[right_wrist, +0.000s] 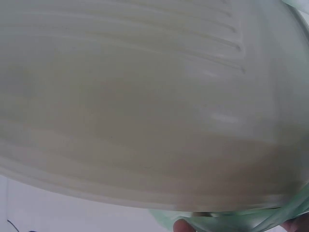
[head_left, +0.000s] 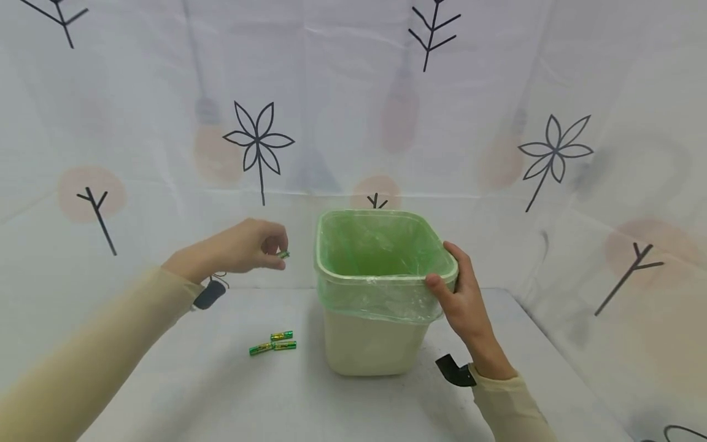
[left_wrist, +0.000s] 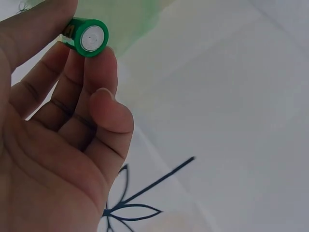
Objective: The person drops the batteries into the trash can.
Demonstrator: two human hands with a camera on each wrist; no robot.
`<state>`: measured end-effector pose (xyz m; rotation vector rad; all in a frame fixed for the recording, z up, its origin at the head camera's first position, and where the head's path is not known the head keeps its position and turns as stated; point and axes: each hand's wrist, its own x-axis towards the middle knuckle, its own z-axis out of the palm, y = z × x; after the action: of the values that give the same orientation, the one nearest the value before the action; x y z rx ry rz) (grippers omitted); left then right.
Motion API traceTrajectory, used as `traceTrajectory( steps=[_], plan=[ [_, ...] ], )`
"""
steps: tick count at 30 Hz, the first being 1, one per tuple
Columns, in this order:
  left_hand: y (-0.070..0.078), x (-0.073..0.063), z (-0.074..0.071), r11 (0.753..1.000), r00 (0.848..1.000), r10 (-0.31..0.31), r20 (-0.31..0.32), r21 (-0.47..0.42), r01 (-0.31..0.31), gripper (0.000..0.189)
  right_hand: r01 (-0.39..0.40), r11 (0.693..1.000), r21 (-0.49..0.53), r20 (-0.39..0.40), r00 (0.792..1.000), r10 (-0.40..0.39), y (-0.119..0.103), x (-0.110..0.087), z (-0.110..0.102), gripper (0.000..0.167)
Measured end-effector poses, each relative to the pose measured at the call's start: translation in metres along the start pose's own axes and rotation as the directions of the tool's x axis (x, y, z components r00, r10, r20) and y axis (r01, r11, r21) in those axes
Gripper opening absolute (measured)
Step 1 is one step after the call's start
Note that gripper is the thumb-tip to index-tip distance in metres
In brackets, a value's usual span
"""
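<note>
My left hand (head_left: pixel 248 247) pinches a small green battery (left_wrist: pixel 91 37) between thumb and fingertips, raised above the table to the left of the bin. The battery's flat silver end faces the left wrist camera. A pale trash bin (head_left: pixel 375 347) stands upright on the table, lined with a thin green plastic bag (head_left: pixel 381 301) folded over its rim. My right hand (head_left: pixel 465 301) grips the bin's right rim, thumb on the front side and fingers farther back. In the right wrist view, the bin's side wall (right_wrist: pixel 135 111) fills most of the picture.
Three more green batteries (head_left: pixel 285 345) lie close together on the white table (head_left: pixel 221 399), left of the bin. Behind the table hangs a white cloth (head_left: pixel 342 92) printed with plants. A dark device (head_left: pixel 210 294) hangs at the left wrist.
</note>
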<state>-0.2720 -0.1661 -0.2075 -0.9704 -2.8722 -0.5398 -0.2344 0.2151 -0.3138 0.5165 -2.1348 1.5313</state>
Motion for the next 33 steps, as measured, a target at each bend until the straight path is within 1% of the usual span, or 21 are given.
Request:
traceTrajectory(
  steps=[3, 6, 10, 12, 16, 21, 28, 33],
  plan=[
    [0.011, 0.014, -0.012, 1.000, 0.999, 0.026, -0.029, -0.004, -0.026, 0.017, -0.001, 1.000, -0.009, -0.001, 1.000, 0.001, 0.000, 0.000, 0.000, 0.066],
    [0.021, 0.027, -0.018, 0.999, 0.998, 0.047, -0.047, -0.016, -0.048, 0.018, -0.004, 1.000, -0.014, 0.001, 1.000, 0.004, 0.000, 0.000, 0.000, 0.066],
    [0.034, 0.045, -0.019, 0.997, 0.996, 0.075, -0.043, -0.020, -0.076, 0.019, -0.006, 1.000, -0.012, 0.002, 1.000, 0.006, 0.000, 0.000, 0.000, 0.067],
    [0.042, 0.053, -0.018, 0.996, 0.996, 0.087, -0.030, -0.023, -0.088, 0.019, -0.006, 1.000, -0.007, -0.001, 1.000, 0.006, -0.001, 0.000, 0.000, 0.067],
    [0.054, 0.068, -0.012, 0.993, 0.993, 0.117, -0.004, -0.025, -0.117, 0.019, -0.003, 1.000, -0.003, -0.004, 1.000, 0.003, -0.001, 0.001, 0.000, 0.067],
    [0.066, 0.083, 0.001, 0.989, 0.989, 0.144, 0.010, -0.031, -0.144, 0.019, 0.005, 1.000, 0.004, 0.001, 1.000, -0.005, -0.002, 0.002, 0.000, 0.066],
    [0.076, 0.097, 0.021, 0.982, 0.983, 0.184, 0.028, -0.051, -0.182, 0.018, 0.004, 1.000, 0.009, 0.000, 1.000, -0.004, -0.002, 0.002, 0.000, 0.067],
    [0.079, 0.104, 0.032, 0.984, 0.983, 0.180, 0.035, -0.004, -0.180, 0.020, 0.004, 1.000, 0.006, -0.002, 1.000, -0.004, -0.001, 0.001, -0.001, 0.067]
  ],
)
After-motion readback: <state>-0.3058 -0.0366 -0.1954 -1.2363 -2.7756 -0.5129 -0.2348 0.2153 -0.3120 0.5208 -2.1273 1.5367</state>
